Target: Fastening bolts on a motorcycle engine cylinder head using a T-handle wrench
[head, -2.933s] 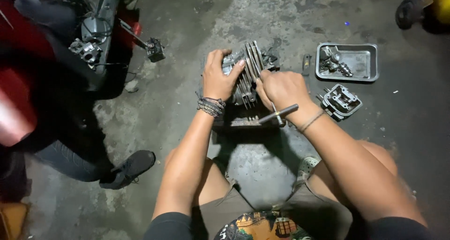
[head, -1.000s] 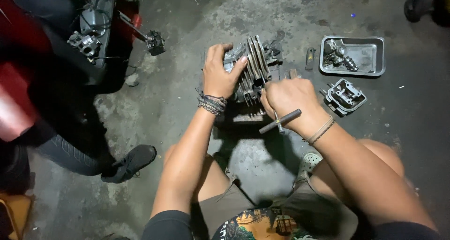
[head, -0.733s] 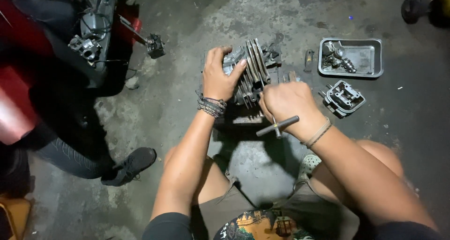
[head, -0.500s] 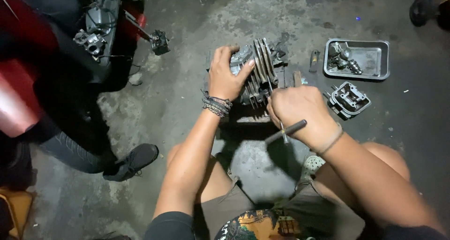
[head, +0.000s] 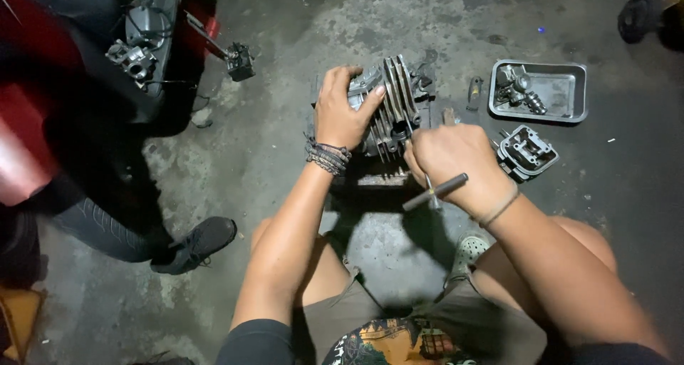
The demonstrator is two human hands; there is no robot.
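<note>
1. My left hand (head: 342, 112) lies over the near-left side of the finned engine cylinder (head: 388, 105), fingers curled across its top, thumb against the fins, pressing it down.
2. My right hand (head: 452, 158) is closed in a fist around a T-handle wrench (head: 434, 192). The crossbar sticks out below my knuckles towards the lower left; the shaft runs up to the cylinder's near-right edge. I cannot tell where its tip sits, since my fist hides it.
3. The cylinder stands on the concrete floor (head: 285, 158) directly in front of my knees, fins upright and running away from me.
4. Just right of my right hand: a grey cylinder head cover (head: 527, 151), on the floor, partly hidden behind my wrist.
5. Further right and up: a shallow metal tray (head: 563, 87) holding a few small metal parts (head: 519, 87).
6. Between cylinder and tray: one small dark part (head: 474, 90) lying on the floor.
7. Upper left: a red motorcycle (head: 85, 65) with exposed engine parts, well apart from the cylinder.
8. Lower left: another person's leg and dark shoe (head: 196, 244) on the floor.
</note>
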